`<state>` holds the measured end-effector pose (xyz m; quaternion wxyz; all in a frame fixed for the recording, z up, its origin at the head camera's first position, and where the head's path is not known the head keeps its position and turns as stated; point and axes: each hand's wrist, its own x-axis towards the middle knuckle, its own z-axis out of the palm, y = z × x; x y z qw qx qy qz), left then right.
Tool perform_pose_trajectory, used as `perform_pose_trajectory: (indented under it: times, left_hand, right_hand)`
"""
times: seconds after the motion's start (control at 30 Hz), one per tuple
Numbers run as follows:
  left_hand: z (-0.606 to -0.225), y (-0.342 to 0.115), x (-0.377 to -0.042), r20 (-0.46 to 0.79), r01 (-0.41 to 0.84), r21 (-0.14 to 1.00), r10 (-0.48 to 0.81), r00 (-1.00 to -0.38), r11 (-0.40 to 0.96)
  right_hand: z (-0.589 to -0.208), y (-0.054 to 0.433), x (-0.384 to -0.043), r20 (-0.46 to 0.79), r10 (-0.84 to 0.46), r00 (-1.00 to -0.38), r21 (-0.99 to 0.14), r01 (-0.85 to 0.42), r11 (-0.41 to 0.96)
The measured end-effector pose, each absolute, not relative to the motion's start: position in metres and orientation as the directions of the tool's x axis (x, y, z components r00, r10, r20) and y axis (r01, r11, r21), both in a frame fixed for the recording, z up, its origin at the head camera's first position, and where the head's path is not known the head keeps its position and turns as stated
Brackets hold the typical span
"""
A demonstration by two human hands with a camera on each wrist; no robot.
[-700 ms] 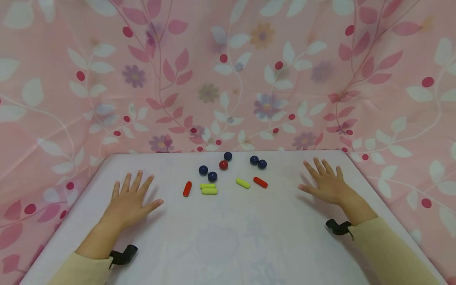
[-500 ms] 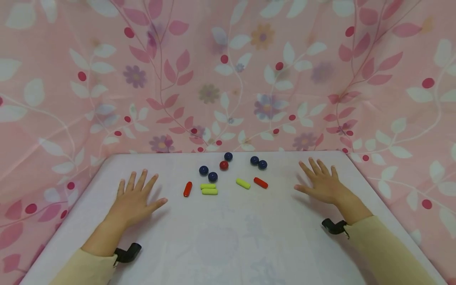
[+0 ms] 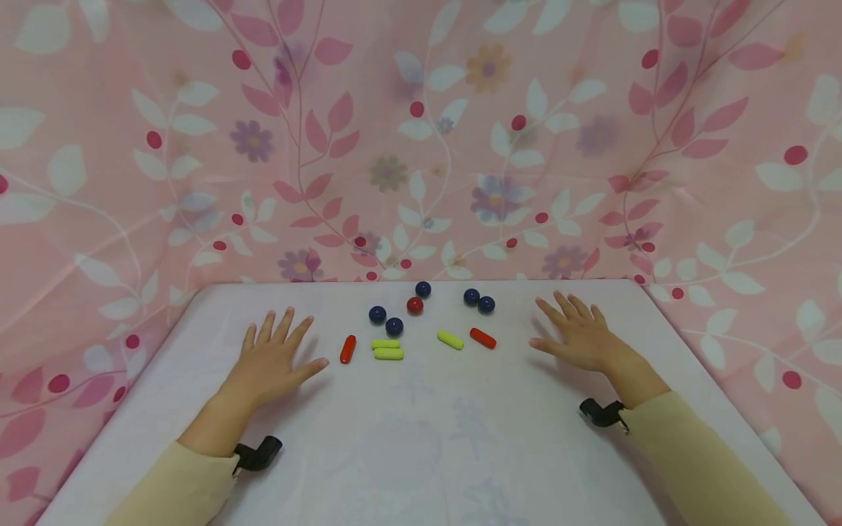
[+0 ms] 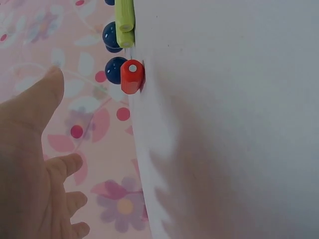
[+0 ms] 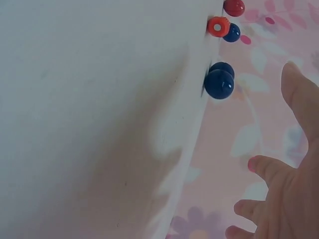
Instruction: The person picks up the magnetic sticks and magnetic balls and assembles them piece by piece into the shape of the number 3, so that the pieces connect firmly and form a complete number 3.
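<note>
My left hand [image 3: 268, 365] hovers over the table's left side with fingers spread, holding nothing; its shadow lies below. Nearest to it is an upright-lying red stick [image 3: 348, 349], also seen in the left wrist view as a red hexagonal stick [image 4: 132, 76]. Beside that lie two yellow-green sticks [image 3: 388, 353] touching each other. My right hand [image 3: 579, 340] is likewise spread in the air on the right, with nothing in it. Towards it lie a second red stick [image 3: 483, 337], a third yellow-green stick [image 3: 450, 339] and a pair of dark blue balls [image 3: 486, 305].
A red ball [image 3: 415, 305] sits among more dark blue balls [image 3: 378, 315] towards the back of the white table [image 3: 421, 438]. Behind the table's back edge hangs a pink floral curtain [image 3: 421, 146]. Small black cameras stick out at both wrists.
Both hands have moved inward over the table, the left one to the right and the right one to the left. The balls and sticks keep their places.
</note>
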<state>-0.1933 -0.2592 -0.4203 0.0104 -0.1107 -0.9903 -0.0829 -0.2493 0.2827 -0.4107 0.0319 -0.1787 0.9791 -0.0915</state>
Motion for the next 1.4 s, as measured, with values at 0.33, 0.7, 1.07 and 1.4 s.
perform_pose_trajectory:
  times: [0.33, 0.7, 1.07, 1.4]
  left_hand:
    - [-0.422, -0.243, -0.206, 0.082, 0.314, 0.185, 0.304, -0.949, 0.931]
    - [-0.423, -0.230, -0.210, 0.038, 0.348, 0.230, 0.349, -0.937, 0.909]
    - [-0.432, -0.227, -0.222, 0.010, 0.318, 0.301, 0.331, -0.944, 0.899]
    - [-0.431, -0.218, -0.240, -0.016, 0.273, 0.403, 0.305, -0.952, 0.874]
  right_hand:
    - [-0.412, 0.266, -0.260, -0.014, -0.395, -0.919, -0.216, -0.383, 0.898]
    - [-0.414, 0.242, -0.276, -0.020, -0.424, -0.906, -0.349, -0.391, 0.852]
    - [-0.420, 0.227, -0.295, 0.033, -0.429, -0.903, -0.394, -0.406, 0.824]
    - [-0.424, 0.215, -0.314, 0.030, -0.408, -0.912, -0.475, -0.372, 0.798]
